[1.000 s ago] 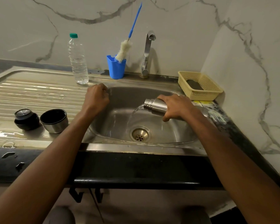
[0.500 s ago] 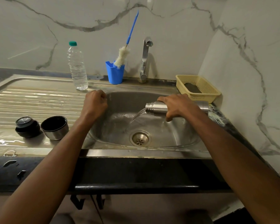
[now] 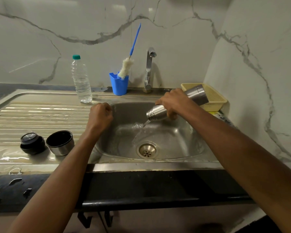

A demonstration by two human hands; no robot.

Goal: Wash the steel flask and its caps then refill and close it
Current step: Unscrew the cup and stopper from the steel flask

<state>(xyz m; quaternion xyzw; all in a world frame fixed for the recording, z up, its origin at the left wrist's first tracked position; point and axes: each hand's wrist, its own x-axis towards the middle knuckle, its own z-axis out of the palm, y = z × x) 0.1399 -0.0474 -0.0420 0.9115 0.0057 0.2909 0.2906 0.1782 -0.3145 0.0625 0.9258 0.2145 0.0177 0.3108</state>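
Note:
My right hand [image 3: 173, 103] grips the steel flask [image 3: 196, 95] around its middle, over the sink [image 3: 188, 148]. The flask is tilted with its open mouth down to the left, and water streams from it toward the drain [image 3: 147, 149]. My left hand [image 3: 100, 114] is curled into a fist at the sink's left rim and holds nothing. On the wet draining board [image 3: 40, 113] at the left stand the black inner cap [image 3: 32, 142] and the steel outer cap [image 3: 60, 142], which lies open side up.
A clear water bottle [image 3: 81, 81] with a green lid stands behind the board. A blue cup [image 3: 119, 85] holds a bottle brush [image 3: 126, 68] beside the tap [image 3: 149, 68]. A yellow basket [image 3: 215, 98] sits at the back right by the wall.
My right hand has raised the flask's base and tipped the mouth further down, so the water pours more steeply. The left fist has stayed at the rim.

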